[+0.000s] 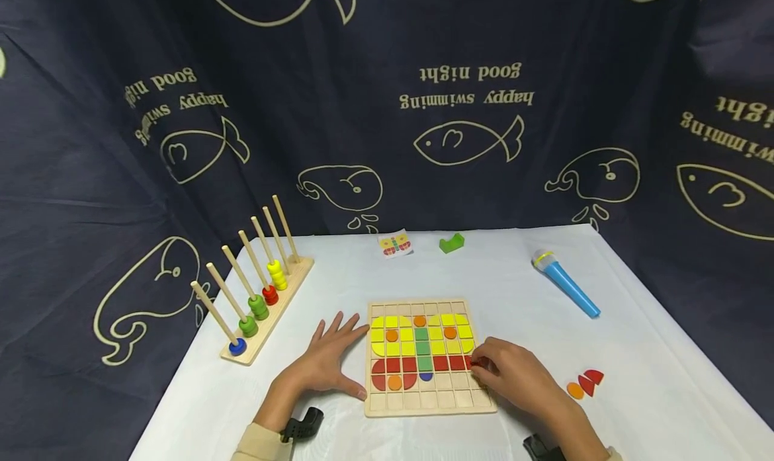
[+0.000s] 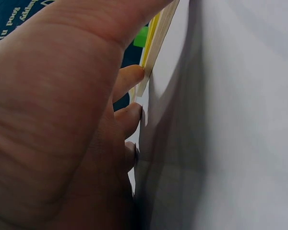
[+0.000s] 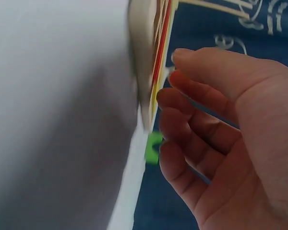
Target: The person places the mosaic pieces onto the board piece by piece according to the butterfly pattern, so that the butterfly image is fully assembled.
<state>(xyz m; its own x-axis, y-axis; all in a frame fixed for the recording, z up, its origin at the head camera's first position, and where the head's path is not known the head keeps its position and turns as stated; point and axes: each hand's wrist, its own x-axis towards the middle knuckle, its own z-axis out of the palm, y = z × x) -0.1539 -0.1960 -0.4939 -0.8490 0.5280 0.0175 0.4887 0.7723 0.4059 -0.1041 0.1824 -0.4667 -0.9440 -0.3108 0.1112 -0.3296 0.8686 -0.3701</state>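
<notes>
A square wooden grid board lies on the table, with yellow, red, green, orange and blue flat pieces forming a butterfly pattern. My left hand rests beside the board's left edge with fingers spread; its thumb and index fingertip reach that edge. At the right edge, my right hand has curled fingers, its thumb and index pinching a small red piece at the end of the red row. Most of that piece is hidden by the fingertips. In the right wrist view, the right hand shows its thumb and fingertips close to the board's edge.
Two red pieces and an orange disc lie to the right. A blue toy microphone is farther back. Behind the board are a butterfly picture card and a green block. A wooden peg rack with coloured beads stands left.
</notes>
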